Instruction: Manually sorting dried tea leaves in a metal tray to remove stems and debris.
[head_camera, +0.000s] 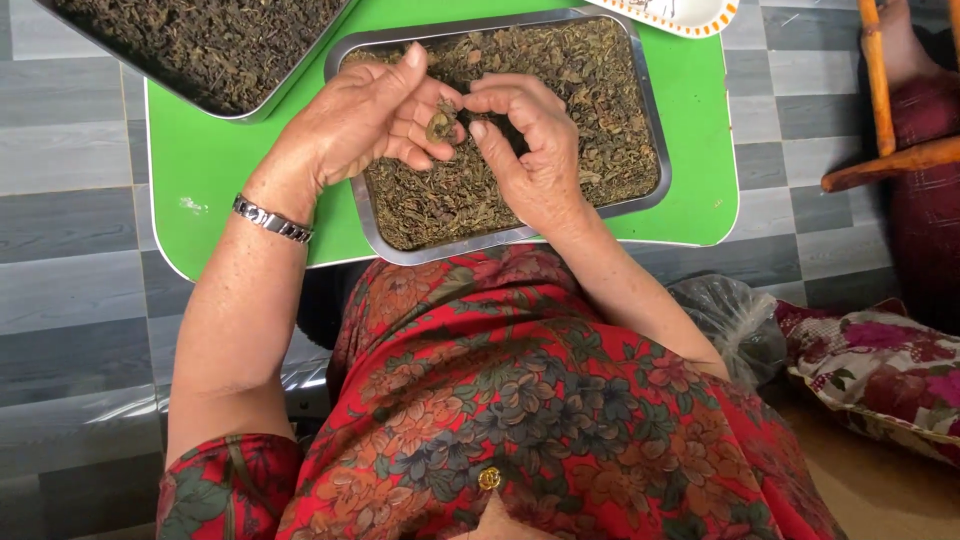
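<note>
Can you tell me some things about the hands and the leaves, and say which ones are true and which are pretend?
1. Both hands pinch a small clump of dried leaves together. True.
2. The silver metal bracelet is on the right wrist. False: it is on the wrist of the left hand.
3. The rectangular metal tray of dried green-brown leaves sits on a bright green table. True.
4. The right hand holds a spoon. False: it holds only leaves.
5. The tray under the hands is empty. False: leaves fill it.
</note>
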